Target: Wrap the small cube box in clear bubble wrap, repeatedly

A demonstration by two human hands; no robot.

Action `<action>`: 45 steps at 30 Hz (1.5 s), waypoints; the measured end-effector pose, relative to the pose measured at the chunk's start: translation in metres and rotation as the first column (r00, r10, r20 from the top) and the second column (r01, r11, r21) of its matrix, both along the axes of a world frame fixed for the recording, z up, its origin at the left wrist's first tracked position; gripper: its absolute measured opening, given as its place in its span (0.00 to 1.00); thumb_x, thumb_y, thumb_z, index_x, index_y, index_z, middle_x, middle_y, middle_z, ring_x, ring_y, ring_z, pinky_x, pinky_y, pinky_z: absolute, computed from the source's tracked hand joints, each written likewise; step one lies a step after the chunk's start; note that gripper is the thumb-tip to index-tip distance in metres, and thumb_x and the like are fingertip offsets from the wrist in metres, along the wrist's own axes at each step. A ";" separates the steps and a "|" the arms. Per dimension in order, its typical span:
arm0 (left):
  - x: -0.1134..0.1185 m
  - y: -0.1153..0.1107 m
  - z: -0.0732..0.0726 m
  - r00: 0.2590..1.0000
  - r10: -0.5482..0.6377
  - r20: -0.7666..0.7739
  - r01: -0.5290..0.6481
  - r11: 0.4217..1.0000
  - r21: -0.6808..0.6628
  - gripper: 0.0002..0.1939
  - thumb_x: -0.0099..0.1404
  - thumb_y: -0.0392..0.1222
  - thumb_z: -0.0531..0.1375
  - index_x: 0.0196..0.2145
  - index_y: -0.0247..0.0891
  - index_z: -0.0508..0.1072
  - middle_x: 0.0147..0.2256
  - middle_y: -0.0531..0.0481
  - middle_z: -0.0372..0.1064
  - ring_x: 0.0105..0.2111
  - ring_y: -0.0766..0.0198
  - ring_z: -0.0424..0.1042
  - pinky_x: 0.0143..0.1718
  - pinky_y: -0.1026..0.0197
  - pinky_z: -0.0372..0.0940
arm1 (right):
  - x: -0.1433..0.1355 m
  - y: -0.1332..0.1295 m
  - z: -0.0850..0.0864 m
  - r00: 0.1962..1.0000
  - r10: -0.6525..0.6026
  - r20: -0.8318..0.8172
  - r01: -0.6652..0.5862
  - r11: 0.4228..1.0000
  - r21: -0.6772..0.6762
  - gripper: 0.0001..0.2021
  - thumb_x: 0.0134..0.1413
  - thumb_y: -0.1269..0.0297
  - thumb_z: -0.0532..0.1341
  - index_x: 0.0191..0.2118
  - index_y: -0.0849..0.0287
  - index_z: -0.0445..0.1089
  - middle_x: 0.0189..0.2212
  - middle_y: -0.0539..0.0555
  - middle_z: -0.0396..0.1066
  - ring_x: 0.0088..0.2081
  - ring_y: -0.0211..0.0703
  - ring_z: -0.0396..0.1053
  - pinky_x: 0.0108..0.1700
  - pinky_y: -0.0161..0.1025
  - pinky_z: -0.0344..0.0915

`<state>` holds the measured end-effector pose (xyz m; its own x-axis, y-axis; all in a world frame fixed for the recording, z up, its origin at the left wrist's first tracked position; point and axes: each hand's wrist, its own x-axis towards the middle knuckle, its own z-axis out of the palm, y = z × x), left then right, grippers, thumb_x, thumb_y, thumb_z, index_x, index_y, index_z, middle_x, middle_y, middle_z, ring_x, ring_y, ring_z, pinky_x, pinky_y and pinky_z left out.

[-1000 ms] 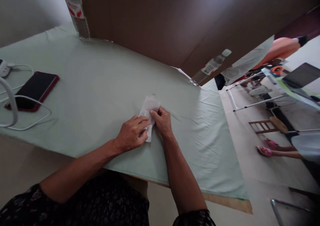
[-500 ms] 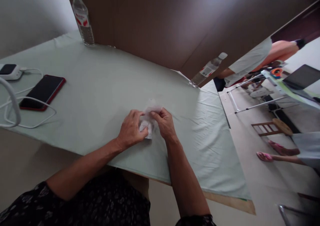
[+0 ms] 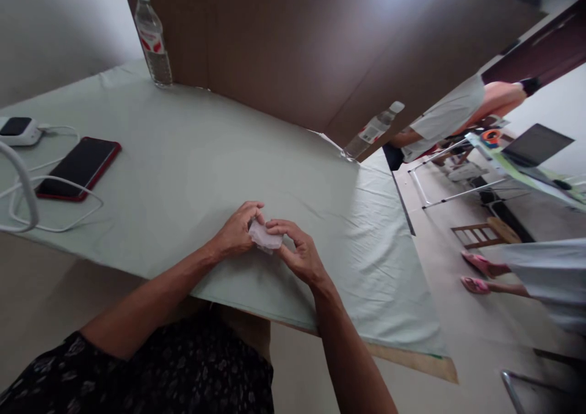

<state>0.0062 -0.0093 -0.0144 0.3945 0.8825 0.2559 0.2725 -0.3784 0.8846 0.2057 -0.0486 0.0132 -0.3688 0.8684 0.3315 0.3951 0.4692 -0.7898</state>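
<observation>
Between my two hands is a small whitish packet, its outer layer thin and slightly see-through; what lies inside cannot be made out. My left hand grips its left end with bent fingers. From the other side, my right hand pinches it, fingers along the top and thumb at the near edge. Both hands are low over the pale green cloth near the table's front edge.
Left on the table are a red-edged phone, a white charger and a looped cable. Two water bottles stand by a tall brown panel. People, a wooden stool and a second table are off to the right.
The thin sheet that stuck out beyond my fingers is now folded in around the packet. My right hand has come down and nearer to me, onto the packet's right side.
</observation>
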 end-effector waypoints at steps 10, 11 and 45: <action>0.004 0.000 0.000 0.996 0.054 0.070 -0.051 0.998 -0.040 0.10 0.52 0.38 0.61 0.35 0.38 0.71 0.49 0.40 0.74 0.53 0.49 0.72 0.53 0.50 0.66 | -0.011 -0.003 -0.029 0.988 -0.136 0.076 0.112 0.959 0.262 0.18 0.54 0.70 0.63 0.51 0.53 0.71 0.52 0.59 0.75 0.54 0.50 0.71 0.58 0.50 0.67; 0.003 0.000 0.002 0.995 0.062 0.082 -0.056 0.996 -0.065 0.11 0.53 0.40 0.61 0.36 0.38 0.72 0.50 0.40 0.74 0.52 0.50 0.72 0.53 0.51 0.66 | -0.013 -0.001 -0.028 0.986 -0.165 0.019 0.159 0.971 0.177 0.15 0.54 0.68 0.64 0.49 0.53 0.72 0.50 0.58 0.76 0.52 0.50 0.72 0.56 0.49 0.68; -0.003 0.004 0.023 0.971 0.051 0.234 0.081 0.850 -0.520 0.29 0.51 0.42 0.63 0.52 0.34 0.71 0.46 0.43 0.76 0.45 0.54 0.75 0.44 0.57 0.69 | -0.011 0.026 -0.017 0.911 -0.302 -0.281 0.136 0.863 -0.486 0.22 0.56 0.49 0.62 0.50 0.57 0.73 0.32 0.51 0.74 0.32 0.39 0.70 0.34 0.35 0.66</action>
<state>0.0028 -0.0054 0.0083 0.3965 0.9047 -0.1562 0.0341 0.1555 0.9872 0.1947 -0.0222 -0.0035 -0.0884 0.9951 -0.0440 0.1163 -0.0335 -0.9926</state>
